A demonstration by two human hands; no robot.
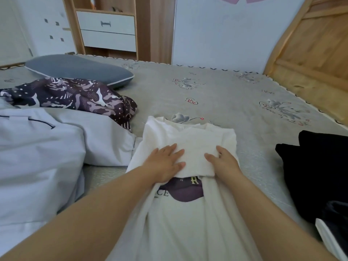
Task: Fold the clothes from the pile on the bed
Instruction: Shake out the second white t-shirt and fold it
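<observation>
**A:** Head view, centre. What lies under the hands?

**B:** A white T-shirt point(188, 185), spread lengthwise on the bed point(216, 95), its sides turned inward. Its far end is folded back toward the person, partly covering a dark purple print point(185, 190) with lettering.

**A:** State of the left hand?

**B:** The left hand point(165, 163) lies flat on the folded flap, fingers straight and together, palm down; it presses the cloth and grips nothing.

**A:** And the right hand?

**B:** The right hand point(223, 161) rests on the flap's right edge. The thumb lies on top of the cloth; the fingers curl at the edge, seemingly pinching the fold, though their tips are hidden.

**A:** Head view, left side?

**B:** A pale blue garment point(37, 157) with a dark drawstring, bunched, touches the T-shirt's left edge. Behind it lies a crumpled purple patterned garment point(75, 97), and beyond that a grey pillow point(79, 69).

**A:** Head view, right side?

**B:** A black garment point(316, 166) lies on the bed, apart from the T-shirt. A wooden headboard point(310, 53) stands at the far right.

**A:** Background?

**B:** A cabinet with white drawers point(107, 31) stands behind the bed.
</observation>
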